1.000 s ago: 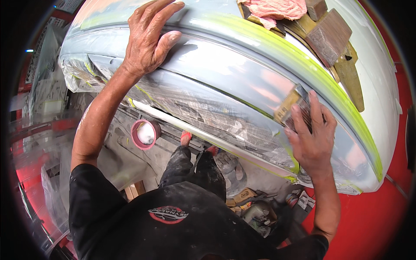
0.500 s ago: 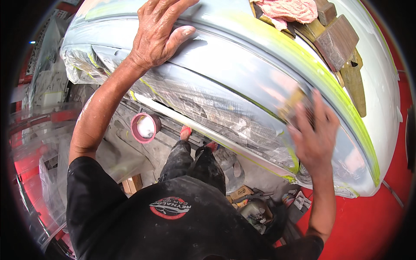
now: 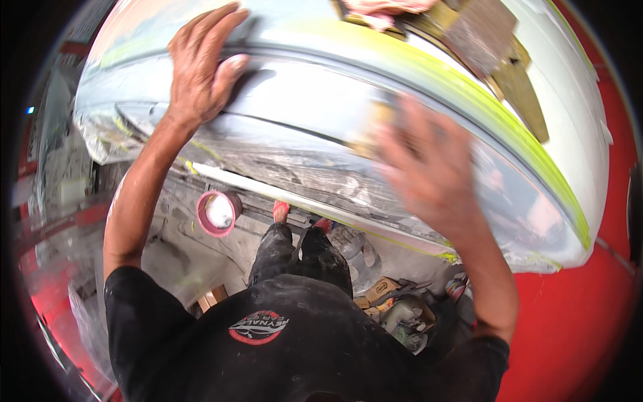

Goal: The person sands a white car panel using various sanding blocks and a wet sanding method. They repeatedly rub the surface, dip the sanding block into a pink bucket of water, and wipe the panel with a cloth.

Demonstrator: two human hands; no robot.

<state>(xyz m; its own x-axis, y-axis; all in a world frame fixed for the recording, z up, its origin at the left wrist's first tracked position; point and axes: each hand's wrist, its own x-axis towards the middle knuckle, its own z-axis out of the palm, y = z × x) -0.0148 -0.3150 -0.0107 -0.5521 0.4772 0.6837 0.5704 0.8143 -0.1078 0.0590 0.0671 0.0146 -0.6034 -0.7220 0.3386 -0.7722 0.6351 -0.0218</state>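
Right hand [image 3: 429, 161]: curling partly closed around the tan block [image 3: 373, 128], apparently gripping, showing blurred.
Left hand [image 3: 206, 79]: spreading open, holding nothing, apparently resting on the grey panel [image 3: 315, 94].
Tan block: apparently lying against the grey panel, well to the right of the left hand.
Handling: probably feeling light and stiff, likely calling for a grip along opposite edges.
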